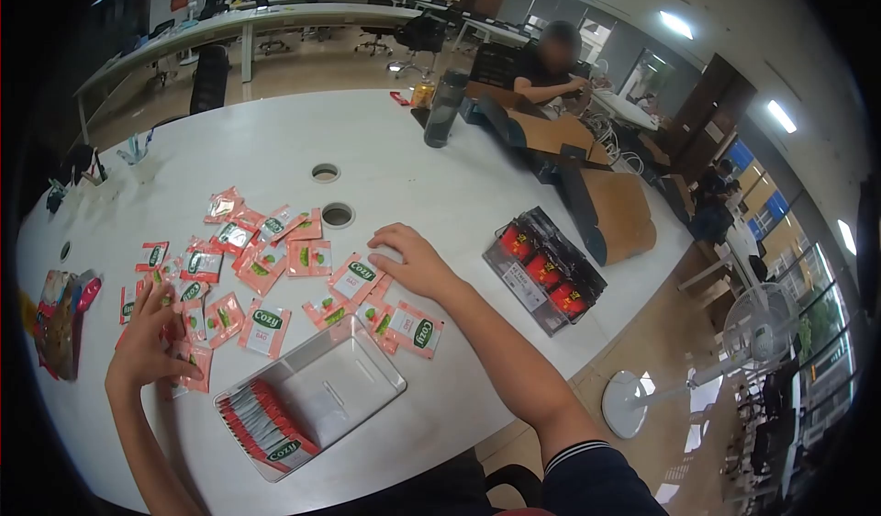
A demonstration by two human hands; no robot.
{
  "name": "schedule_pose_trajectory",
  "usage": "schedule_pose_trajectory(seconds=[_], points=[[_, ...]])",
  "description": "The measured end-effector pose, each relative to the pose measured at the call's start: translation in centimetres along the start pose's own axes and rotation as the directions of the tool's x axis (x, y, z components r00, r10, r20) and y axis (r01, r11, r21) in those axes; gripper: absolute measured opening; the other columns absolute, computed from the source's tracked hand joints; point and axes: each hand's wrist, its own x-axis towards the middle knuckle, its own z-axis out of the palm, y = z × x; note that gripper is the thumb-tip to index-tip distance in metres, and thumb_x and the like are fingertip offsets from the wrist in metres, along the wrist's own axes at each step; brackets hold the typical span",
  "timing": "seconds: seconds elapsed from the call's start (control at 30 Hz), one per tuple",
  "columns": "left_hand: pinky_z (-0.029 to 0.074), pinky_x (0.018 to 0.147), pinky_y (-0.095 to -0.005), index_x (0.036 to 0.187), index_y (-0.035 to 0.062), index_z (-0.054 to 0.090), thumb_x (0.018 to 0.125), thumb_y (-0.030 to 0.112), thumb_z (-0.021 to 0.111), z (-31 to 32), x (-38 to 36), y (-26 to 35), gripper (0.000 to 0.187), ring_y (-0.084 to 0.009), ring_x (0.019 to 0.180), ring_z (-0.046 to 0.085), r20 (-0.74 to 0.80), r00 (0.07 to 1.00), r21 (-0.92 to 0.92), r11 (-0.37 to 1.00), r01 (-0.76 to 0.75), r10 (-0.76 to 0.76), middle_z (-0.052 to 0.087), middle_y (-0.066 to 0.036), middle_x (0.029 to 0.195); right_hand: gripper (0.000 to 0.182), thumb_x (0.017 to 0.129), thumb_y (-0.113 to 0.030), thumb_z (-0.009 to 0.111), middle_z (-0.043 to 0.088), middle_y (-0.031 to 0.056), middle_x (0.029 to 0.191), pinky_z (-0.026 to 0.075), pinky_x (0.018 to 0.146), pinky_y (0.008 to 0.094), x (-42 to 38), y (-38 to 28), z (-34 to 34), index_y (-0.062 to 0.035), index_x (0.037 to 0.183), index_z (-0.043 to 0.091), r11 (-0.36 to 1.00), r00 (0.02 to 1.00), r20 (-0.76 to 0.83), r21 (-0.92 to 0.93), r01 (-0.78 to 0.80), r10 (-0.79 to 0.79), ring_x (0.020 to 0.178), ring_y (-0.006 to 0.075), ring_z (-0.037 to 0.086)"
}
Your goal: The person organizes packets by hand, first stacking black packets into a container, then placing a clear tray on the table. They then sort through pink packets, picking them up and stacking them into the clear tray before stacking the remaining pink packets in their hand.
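Many pink-and-white Cozy tea bag packets point(265, 329) lie loosely scattered over the white table. My left hand point(150, 340) rests over the left side of the spread, fingers stretched and thumb apart, its thumb tip against one packet point(195, 369). At the right edge of the spread, my right hand point(413, 261) hovers with curved fingers and a gap to its thumb, right beside another packet point(356, 277). Between my arms stands a pale rectangular tray point(378, 358). A row of upright packets point(266, 424) fills its left end, and its right part shows bare bottom.
Red-and-black packages in a clear box point(543, 273) sit to the right, near cardboard pieces point(610, 213). A dark bottle point(446, 107) stands at the back. Snack bags point(60, 323) lie far left. A white fan point(633, 397) stands on the floor; another person point(551, 71) sits beyond.
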Motion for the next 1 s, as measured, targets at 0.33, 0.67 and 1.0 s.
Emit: schedule_pose_trajectory(seconds=[0.33, 0.67, 1.0], points=[[0.041, 0.122, -0.0525, 0.076, 0.0034, 0.061, 0.044, 0.009, 0.100, 0.4, 0.4, -0.1, 0.051, -0.0413, 0.156, 0.034, -0.010, 1.000, -0.158, 0.987, 0.007, -0.009, 0.057, -0.014, 0.152, 0.031, 0.101, -0.029, 0.072, 0.063, 0.0129, 0.137, 0.048, 0.111, 0.0406, 0.0, -0.2, -0.3, -0.0060, 0.121, 0.072, 1.000, 0.999, 0.033, 0.011, -0.028, 0.028, 0.132, 0.0316, 0.058], [0.057, 0.085, -0.0346, 0.078, 0.0015, 0.044, 0.095, -0.004, 0.072, 0.1, 1.1, 3.5, 0.033, -0.0157, 0.092, 0.071, -0.154, 0.978, -0.481, 0.875, 0.050, -0.141, 0.061, -0.009, 0.078, 0.031, 0.101, -0.030, 0.072, 0.062, 0.0129, 0.137, 0.048, 0.112, 0.0408, 0.0, -0.2, -0.2, -0.0069, 0.121, 0.072, 1.000, 0.999, 0.030, -0.009, -0.027, 0.027, 0.132, 0.0312, 0.058], [0.050, 0.065, -0.0318, 0.105, 0.0018, 0.061, 0.092, -0.002, 0.077, 1.9, 1.7, 2.7, 0.022, -0.0202, 0.066, 0.068, -0.316, 0.942, -0.229, 0.973, 0.043, -0.116, 0.065, -0.009, 0.070, 0.029, 0.100, -0.029, 0.073, 0.064, 0.0114, 0.127, 0.049, 0.109, 0.0409, -0.1, 0.4, 0.2, -0.0058, 0.117, 0.071, 1.000, 1.000, -0.024, 0.005, 0.017, -0.017, 0.126, 0.0310, 0.060]])
